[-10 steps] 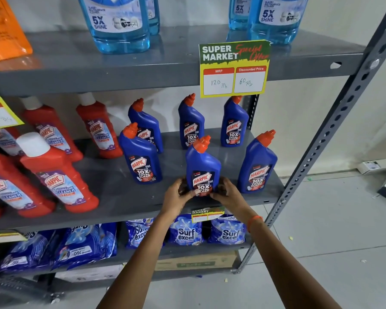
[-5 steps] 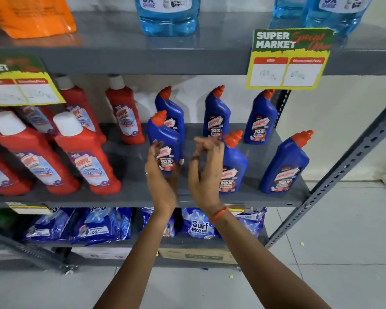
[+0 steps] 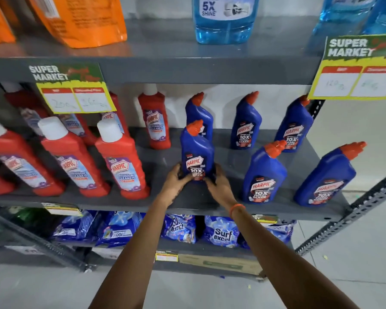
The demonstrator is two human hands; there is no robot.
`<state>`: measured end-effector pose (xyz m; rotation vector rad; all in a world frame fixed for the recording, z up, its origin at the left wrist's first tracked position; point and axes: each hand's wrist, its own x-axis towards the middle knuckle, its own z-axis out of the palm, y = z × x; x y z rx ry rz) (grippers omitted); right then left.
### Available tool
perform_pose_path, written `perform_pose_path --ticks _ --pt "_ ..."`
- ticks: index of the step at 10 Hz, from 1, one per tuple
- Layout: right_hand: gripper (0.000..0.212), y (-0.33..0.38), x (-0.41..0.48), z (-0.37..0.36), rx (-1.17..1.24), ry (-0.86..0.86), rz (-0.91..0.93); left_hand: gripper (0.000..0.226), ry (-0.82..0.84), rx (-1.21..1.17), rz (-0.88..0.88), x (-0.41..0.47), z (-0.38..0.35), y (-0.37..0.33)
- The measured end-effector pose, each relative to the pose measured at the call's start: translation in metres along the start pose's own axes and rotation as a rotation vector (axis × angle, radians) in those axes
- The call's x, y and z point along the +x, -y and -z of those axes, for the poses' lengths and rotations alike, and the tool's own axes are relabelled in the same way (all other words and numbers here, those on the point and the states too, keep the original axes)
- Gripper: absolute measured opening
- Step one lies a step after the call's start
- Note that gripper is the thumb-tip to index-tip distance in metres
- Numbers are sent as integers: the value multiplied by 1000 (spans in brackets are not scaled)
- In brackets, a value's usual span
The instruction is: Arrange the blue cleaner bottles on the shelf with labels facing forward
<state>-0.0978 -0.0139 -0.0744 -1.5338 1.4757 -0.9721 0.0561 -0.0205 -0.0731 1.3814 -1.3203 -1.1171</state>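
Note:
Several blue cleaner bottles with orange caps stand on the grey middle shelf [image 3: 265,210]. Both my hands grip the base of the front left blue bottle [image 3: 196,150], whose label faces me: my left hand [image 3: 178,178] on its left side, my right hand [image 3: 220,186] on its right. Behind it stands another blue bottle [image 3: 200,114], its label mostly hidden. Two more back-row bottles [image 3: 246,123] [image 3: 295,124] and two front-row bottles [image 3: 265,175] [image 3: 328,177] show their labels forward.
Red bathroom cleaner bottles [image 3: 120,161] fill the shelf's left half. Yellow price tags [image 3: 74,94] [image 3: 357,70] hang from the upper shelf, which holds light blue bottles [image 3: 224,18] and orange pouches [image 3: 80,18]. Detergent packs [image 3: 221,234] lie below. A slanted metal upright [image 3: 354,210] stands at right.
My hands left the front middle bottle, rose open, then moved left and closed on the front left blue bottle. The view shifted left.

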Motion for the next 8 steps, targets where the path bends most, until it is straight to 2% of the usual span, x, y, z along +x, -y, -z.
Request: perform_pose_path --ticks 1,4,6,8 --pt "50 -12 -22 -2 -22 -15 64 39 -40 14 -9 -20 0 13" --pt "51 -19 -48 1 7 35 96 32 -14 -80 -1 -51 3 20" --pt "51 -13 -52 4 4 59 61 36 -39 -51 7 -56 4 13" --pt "52 3 -53 11 -49 109 -9 51 -1 44 87 -70 2 -6"
